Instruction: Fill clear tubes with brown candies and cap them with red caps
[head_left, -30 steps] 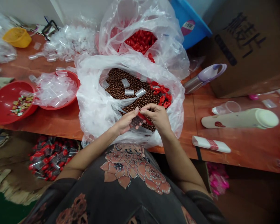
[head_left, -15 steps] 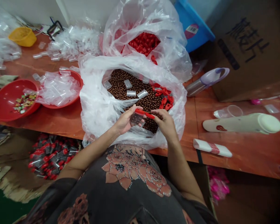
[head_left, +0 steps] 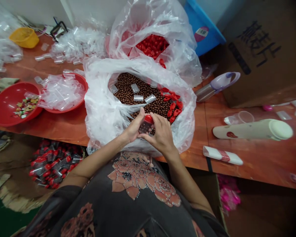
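Note:
A small clear plastic container (head_left: 145,126) with a red cap (head_left: 148,118) and dark balls showing inside is held between both hands. My left hand (head_left: 134,129) grips its left side; my right hand (head_left: 160,131) is closed around its right side, fingers on the cap and thumb near the bottom. Both hands are over the front of a white plastic bag (head_left: 98,98) of brown balls (head_left: 128,84). On the balls lie several empty clear containers (head_left: 150,98) and, to the right, loose red caps (head_left: 173,106).
Behind is a bag of red caps (head_left: 153,46). A red bowl of clear pieces (head_left: 61,92) and a red bowl of small packets (head_left: 2,105) stand left. Capped containers (head_left: 53,163) lie in a box below. A flask (head_left: 249,129) and a bottle (head_left: 214,85) are right.
My right hand has moved left and closed around the container. The red cap, swung out to the right before, is now folded over the container's top.

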The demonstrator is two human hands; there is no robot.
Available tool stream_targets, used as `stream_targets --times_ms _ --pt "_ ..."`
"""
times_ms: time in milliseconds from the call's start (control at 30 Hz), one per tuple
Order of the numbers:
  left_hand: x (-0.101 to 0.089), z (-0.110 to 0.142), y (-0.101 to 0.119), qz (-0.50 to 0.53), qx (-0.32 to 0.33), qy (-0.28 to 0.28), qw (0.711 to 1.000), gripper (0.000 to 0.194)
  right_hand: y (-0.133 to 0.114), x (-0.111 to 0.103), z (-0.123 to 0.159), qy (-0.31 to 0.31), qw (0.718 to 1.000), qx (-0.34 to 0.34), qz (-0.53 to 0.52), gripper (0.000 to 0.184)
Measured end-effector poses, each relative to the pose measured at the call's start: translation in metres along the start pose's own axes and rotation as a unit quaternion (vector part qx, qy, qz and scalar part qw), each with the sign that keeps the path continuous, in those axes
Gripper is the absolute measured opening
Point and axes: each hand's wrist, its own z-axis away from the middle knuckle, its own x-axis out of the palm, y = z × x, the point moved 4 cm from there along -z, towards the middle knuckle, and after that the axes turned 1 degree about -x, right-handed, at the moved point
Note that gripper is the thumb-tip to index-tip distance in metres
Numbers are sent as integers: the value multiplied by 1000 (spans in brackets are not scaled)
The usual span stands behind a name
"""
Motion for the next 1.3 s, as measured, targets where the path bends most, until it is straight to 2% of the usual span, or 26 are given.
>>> stream_targets --times_ms 67,200,367,500,567,633,667,700,767,800,833,867,933,1000,1033,1100,1167,1233,1267,1300 --pt "-3 1 -1 -9 -7 32 999 49 -3 4 3 -11 1000 -3 19 85" --pt "-9 3 -4 -15 3 85 996 31 -1 10 5 -13 1000 -10 25 77" --pt "-11 10 -5 -19 23 100 995 31 4 18 7 1 997 -71 24 71" --pt "-12 19 -9 -48 35 101 993 31 -4 25 9 9 996 -85 24 72" --pt "-17 28 -4 -83 65 109 988 30 -11 28 8 -4 996 -92 16 76" --pt "-32 44 12 -132 144 143 970 28 -12 31 7 -37 996 -85 -1 82" --pt "-44 56 24 -159 206 178 949 27 -8 30 6 -50 996 -70 -12 82" --pt "-61 71 37 -183 277 228 915 25 -1 29 5 -55 997 -45 -22 78" --pt "-105 106 60 -218 405 358 812 21 22 21 6 -34 998 30 -35 58" --pt "-131 123 66 -233 437 426 757 19 36 16 7 -16 997 70 -35 45" --pt "-158 136 70 -243 446 481 714 18 51 11 10 3 994 107 -29 37" --pt "-185 144 70 -266 430 525 684 15 65 6 12 19 990 138 -18 33" --pt "-236 147 63 -327 348 576 664 12 89 -3 15 48 982 181 11 31" --pt "-271 138 54 -403 274 577 656 15 104 -8 15 69 977 198 41 29" --pt "-279 132 51 -451 254 555 651 17 109 -10 13 75 975 202 54 29" --pt "-278 123 54 -523 257 514 629 19 115 -9 7 77 971 212 77 29" --pt "-256 127 65 -536 310 526 583 18 119 -8 1 69 965 234 98 30" --pt "-216 138 80 -508 377 561 534 18 122 -6 -5 59 955 265 118 35" --pt "-192 139 85 -501 401 554 530 19 124 -5 -9 55 950 279 126 41" --pt "-166 135 88 -513 409 514 553 20 126 -4 -12 51 946 290 133 48"
